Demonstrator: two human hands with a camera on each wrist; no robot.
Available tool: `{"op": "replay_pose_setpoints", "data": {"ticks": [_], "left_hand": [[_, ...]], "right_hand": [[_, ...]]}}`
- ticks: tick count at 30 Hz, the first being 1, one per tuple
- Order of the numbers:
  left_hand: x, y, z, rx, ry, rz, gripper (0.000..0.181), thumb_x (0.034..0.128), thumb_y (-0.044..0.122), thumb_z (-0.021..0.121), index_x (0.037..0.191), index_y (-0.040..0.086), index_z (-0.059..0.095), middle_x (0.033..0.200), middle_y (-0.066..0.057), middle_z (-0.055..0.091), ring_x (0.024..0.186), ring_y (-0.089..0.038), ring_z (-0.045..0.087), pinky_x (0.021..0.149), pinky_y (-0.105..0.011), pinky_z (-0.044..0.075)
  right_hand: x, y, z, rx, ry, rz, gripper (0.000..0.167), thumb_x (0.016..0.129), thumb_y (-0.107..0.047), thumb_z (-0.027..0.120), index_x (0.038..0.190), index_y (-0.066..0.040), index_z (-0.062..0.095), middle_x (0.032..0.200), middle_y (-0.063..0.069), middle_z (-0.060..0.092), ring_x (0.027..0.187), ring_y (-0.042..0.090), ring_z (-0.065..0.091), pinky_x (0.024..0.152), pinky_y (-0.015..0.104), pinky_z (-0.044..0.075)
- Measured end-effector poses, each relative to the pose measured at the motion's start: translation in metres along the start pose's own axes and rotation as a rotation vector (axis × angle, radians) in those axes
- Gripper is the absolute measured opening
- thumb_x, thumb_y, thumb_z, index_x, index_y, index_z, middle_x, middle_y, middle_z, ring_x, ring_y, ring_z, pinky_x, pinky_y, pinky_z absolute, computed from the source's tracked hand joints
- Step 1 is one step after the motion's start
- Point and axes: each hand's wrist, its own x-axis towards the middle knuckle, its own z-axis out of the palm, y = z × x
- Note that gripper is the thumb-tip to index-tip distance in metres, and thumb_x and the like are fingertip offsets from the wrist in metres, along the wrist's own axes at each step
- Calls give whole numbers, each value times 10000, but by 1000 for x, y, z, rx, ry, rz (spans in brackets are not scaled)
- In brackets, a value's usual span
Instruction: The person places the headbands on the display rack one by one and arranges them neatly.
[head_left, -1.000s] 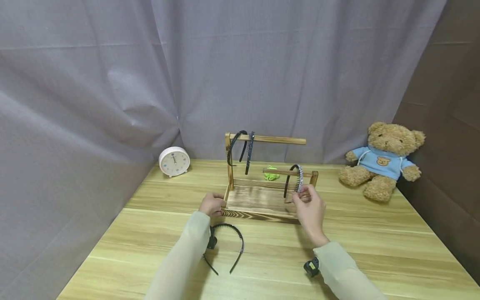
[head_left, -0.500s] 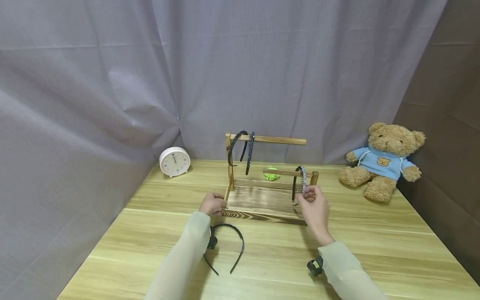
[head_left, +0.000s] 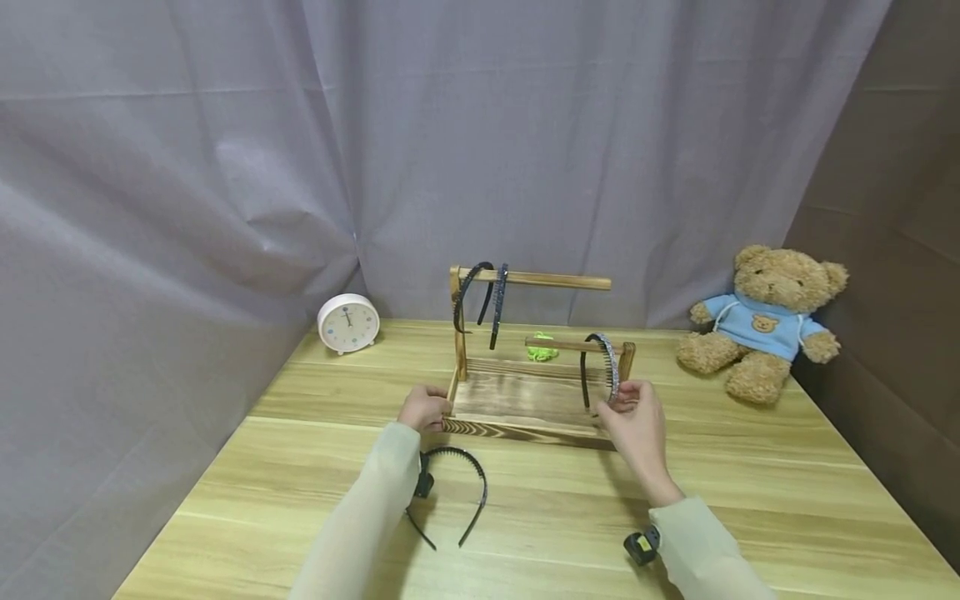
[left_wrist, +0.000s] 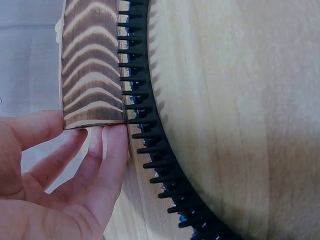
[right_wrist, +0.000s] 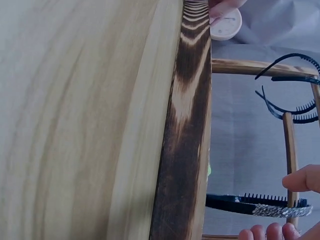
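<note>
A wooden two-bar rack (head_left: 525, 437) stands on the table, its left front corner gripped by my left hand (head_left: 425, 408). In the left wrist view, fingers (left_wrist: 112, 155) lie round the end of its striped front strip. A black toothed headband with silver glitter (head_left: 613, 375) hangs on the lower right bar (head_left: 555, 343). Around its front end is my right hand (head_left: 636, 421); the right wrist view shows gaps between thumb, fingers and headband (right_wrist: 275, 210). Two dark headbands (head_left: 498, 308) hang on the upper bar (head_left: 562, 281). Another black toothed headband (head_left: 482, 479) lies before the rack, beside my left wrist.
A white round clock (head_left: 348, 323) stands at the back left. The teddy bear (head_left: 765, 325) in a blue top sits at the back right. Something bright green and stringy (head_left: 542, 348) lies behind the rack. Grey cloth (head_left: 480, 150) hangs behind the table.
The silver headband has slid right along the lower bar and now hangs at a slant. My right hand has moved right and slightly down with it. The left hand has stayed put.
</note>
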Motion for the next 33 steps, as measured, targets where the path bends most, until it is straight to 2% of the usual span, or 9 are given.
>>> {"op": "replay_pose_setpoints", "data": {"ticks": [4,9,13,18,22,27,33], "left_hand": [[-1,-1,0,-3,5,-1,347,897,27,618,1238,-40,613,854,-83,593,599,-116,525,585,-263,548],[-2,-1,1,-11,1,-10,358,898,22,612,1251,-38,607,826,-67,570,595,-114,516,584,-262,538],[-2,0,0,0,3,-6,367,907,27,608,1267,-38,596,847,-74,576,589,-104,511,578,-254,544],[-1,1,0,4,5,-1,353,909,26,604,1255,-40,601,904,-114,613,611,-116,533,597,-266,554],[-1,1,-1,-1,2,5,352,904,24,607,1248,-47,602,940,-135,627,629,-131,546,610,-279,557],[-1,0,-1,-14,-5,-1,346,911,21,597,1251,-45,601,900,-119,608,603,-122,527,588,-263,530],[-1,1,-1,12,-6,3,352,910,41,613,1253,-37,606,935,-129,631,606,-113,531,596,-270,550]], "right_hand": [[-4,-2,-2,3,-10,12,539,849,-183,724,1249,42,443,1132,159,527,955,265,549,743,194,440],[-10,-5,-6,11,-14,72,628,862,-267,735,1276,44,380,1158,198,496,948,273,544,712,221,459],[-15,-8,-11,12,-68,124,665,877,-332,720,1288,37,350,1157,203,499,953,278,541,734,261,454],[-23,-10,-12,20,-163,169,584,895,-274,693,1268,40,372,1145,179,509,964,262,543,719,245,471],[-30,-11,-7,24,-213,176,535,888,-231,695,1240,37,394,1102,155,517,892,221,536,672,240,480],[-39,-12,1,41,-255,163,533,876,-204,710,1231,57,410,1093,174,531,897,232,571,685,245,495],[-45,-14,9,85,-294,183,542,875,-167,709,1244,79,396,1100,212,521,878,237,606,695,274,560]]}}
